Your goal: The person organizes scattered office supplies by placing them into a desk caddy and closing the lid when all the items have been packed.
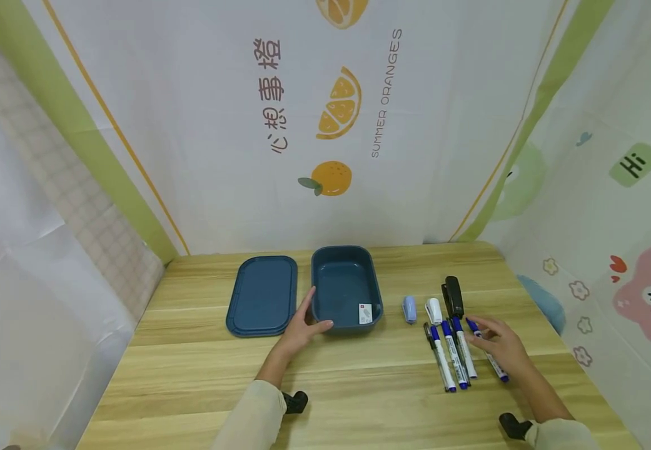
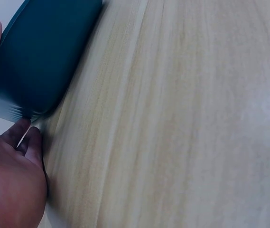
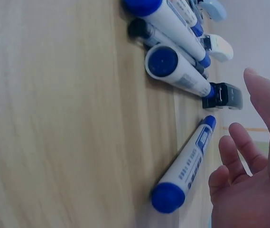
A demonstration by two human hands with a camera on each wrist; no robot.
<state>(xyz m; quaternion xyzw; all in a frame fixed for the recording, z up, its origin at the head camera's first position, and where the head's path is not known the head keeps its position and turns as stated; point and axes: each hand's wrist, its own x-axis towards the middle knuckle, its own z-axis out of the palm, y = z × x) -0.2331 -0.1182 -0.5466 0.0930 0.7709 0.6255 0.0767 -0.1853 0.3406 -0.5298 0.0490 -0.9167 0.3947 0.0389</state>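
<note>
Pale sleeves (image 1: 254,415) come in along the near edge, each with a black wrist mount (image 1: 295,402) beside its cuff, over a wood-grain table (image 1: 359,394). At the near left corner of a dark blue box (image 1: 343,287), the left hand (image 1: 298,330) has its thumb along the near side and its fingers against the left side, thumb and fingers spread wide apart around that corner. The box stands upright near the table's far edge, with a white label (image 1: 365,314) at its near right inside corner. Left of it lies a matching flat lid (image 1: 265,294), close to the same hand. Over at the right, the right hand (image 1: 502,344) hovers by the blue-capped end of a white marker (image 1: 494,362), its thumb and loosely bent fingers apart; whether a fingertip touches the cap, I cannot tell. This marker lies slantwise, just right of three similar markers (image 1: 443,359) in a rough row with slim dark pens (image 1: 429,335) among them. Beyond the row sits a black stapler (image 1: 454,297), then, leftward, a white stapler-shaped piece (image 1: 434,310) and a light blue one (image 1: 409,309). Behind hangs a white cloth (image 1: 432,187) printed with oranges.
</note>
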